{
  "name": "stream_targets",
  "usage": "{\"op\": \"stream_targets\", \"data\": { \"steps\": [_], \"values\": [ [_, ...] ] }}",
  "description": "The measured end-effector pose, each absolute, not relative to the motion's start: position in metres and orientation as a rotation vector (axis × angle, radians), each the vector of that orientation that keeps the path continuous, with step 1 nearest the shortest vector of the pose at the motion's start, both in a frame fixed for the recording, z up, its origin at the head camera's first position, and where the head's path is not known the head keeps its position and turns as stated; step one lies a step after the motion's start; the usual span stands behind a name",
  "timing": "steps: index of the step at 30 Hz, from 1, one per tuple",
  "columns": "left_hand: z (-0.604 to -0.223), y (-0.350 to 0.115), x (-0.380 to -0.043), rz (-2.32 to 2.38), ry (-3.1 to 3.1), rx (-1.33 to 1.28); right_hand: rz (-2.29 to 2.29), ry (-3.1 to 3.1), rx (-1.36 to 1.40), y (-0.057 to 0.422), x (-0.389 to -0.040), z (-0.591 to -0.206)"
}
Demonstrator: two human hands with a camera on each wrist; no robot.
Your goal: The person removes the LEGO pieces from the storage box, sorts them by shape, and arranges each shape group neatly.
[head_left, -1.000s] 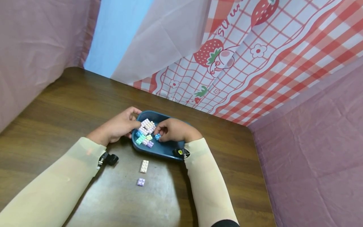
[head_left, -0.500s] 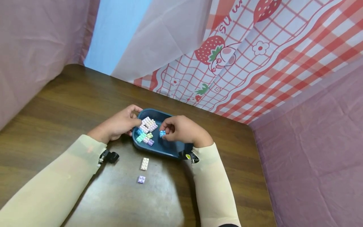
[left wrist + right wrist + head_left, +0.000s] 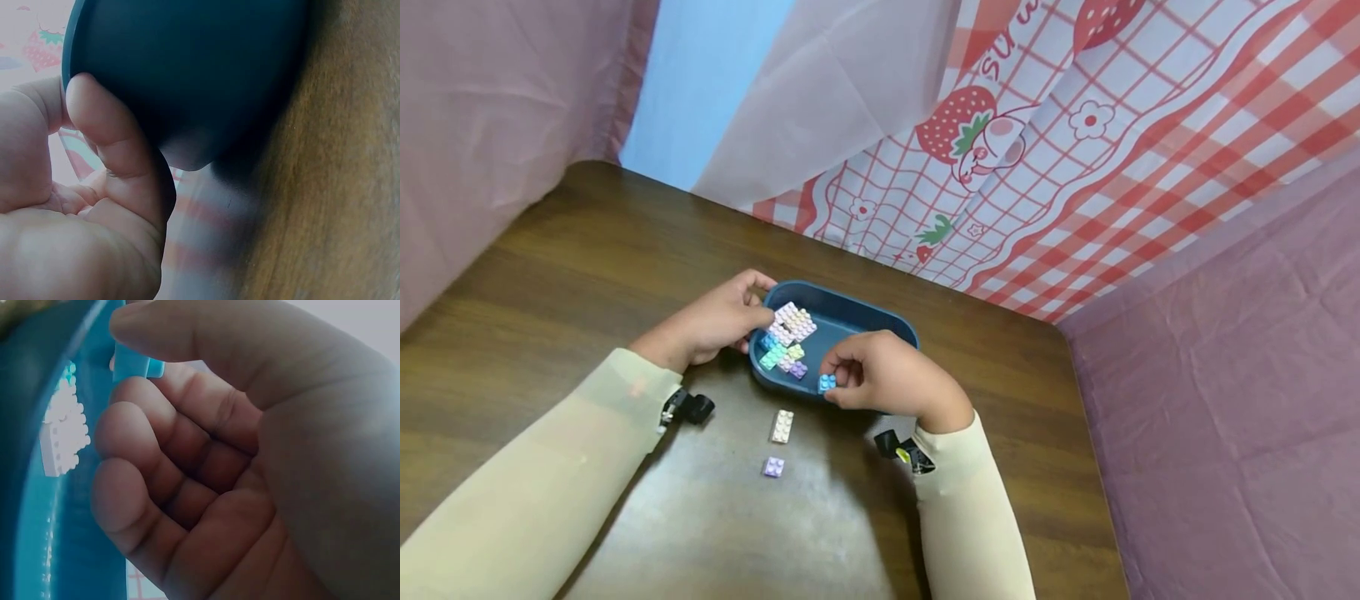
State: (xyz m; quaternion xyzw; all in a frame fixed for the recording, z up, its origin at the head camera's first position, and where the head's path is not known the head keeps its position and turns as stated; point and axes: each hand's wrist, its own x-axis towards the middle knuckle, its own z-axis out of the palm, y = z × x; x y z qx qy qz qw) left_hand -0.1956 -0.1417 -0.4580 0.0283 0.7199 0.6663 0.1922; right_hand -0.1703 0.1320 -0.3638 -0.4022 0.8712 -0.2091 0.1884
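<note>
1. The right hand [image 3: 891, 375] pinches a light-blue four-stud brick [image 3: 827, 382] between thumb and fingertip, at the near wall of the dark-blue oval tray [image 3: 842, 307]. The grip catches only a small piece, so a slack pinch or a knock on that wall could drop it inside or outside the tray.
2. The left hand [image 3: 718, 321], well apart from the right, grips the tray's left end. Should that hold tighten or pull, the tray could tip or slide and shift its contents.
3. The heaped white and pale-pink bricks [image 3: 793, 323], against the tray's left end, lie close to the left thumb; a thumb slip could disturb them.
4. On the tabletop [image 3: 820, 517], nearer the person than the tray, lie a cream eight-stud brick [image 3: 782, 427] and a lilac four-stud brick [image 3: 773, 467]. A low sweep of the right forearm might push them.
5. The right hand covers part of the tray's right half, so anything under it is hidden. Whether the light-blue brick touches the wall is unclear. The left wrist view shows only the tray's dark outside; in the right wrist view, the thumb partly covers the held brick and glare washes out the pale ones.
</note>
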Motion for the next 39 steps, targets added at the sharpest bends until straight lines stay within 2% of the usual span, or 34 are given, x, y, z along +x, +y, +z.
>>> {"op": "stream_targets", "data": {
  "steps": [16,39],
  "values": [
    [-0.458,-0.142,-0.196,1.846,2.025,0.058,-0.484,2.415,-1.306,0.132,-0.125,-0.382],
    [-0.457,-0.141,-0.198,1.861,2.028,0.043,-0.273,2.37,-1.253,0.122,-0.107,-0.417]
  ]
}}
